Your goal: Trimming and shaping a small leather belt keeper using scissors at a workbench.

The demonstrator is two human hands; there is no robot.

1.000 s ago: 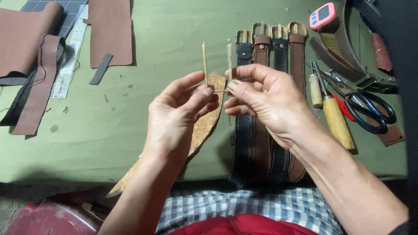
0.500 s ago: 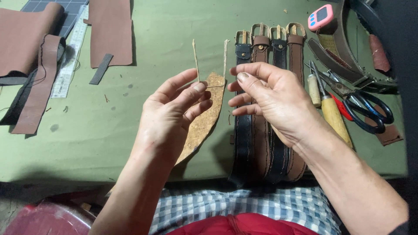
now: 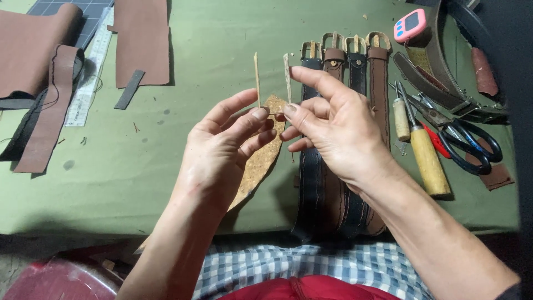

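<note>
My left hand (image 3: 219, 153) pinches a thin strip (image 3: 257, 78) between thumb and forefinger, tan leather piece (image 3: 261, 158) beneath its fingers; my right hand (image 3: 333, 130) pinches a second strip (image 3: 287, 75), other fingers spread; belts (image 3: 344, 61) lie just past the fingertips; right of them awls (image 3: 427, 161), scissors (image 3: 466, 141); farther, a pink rounded timer (image 3: 410, 25).
</note>
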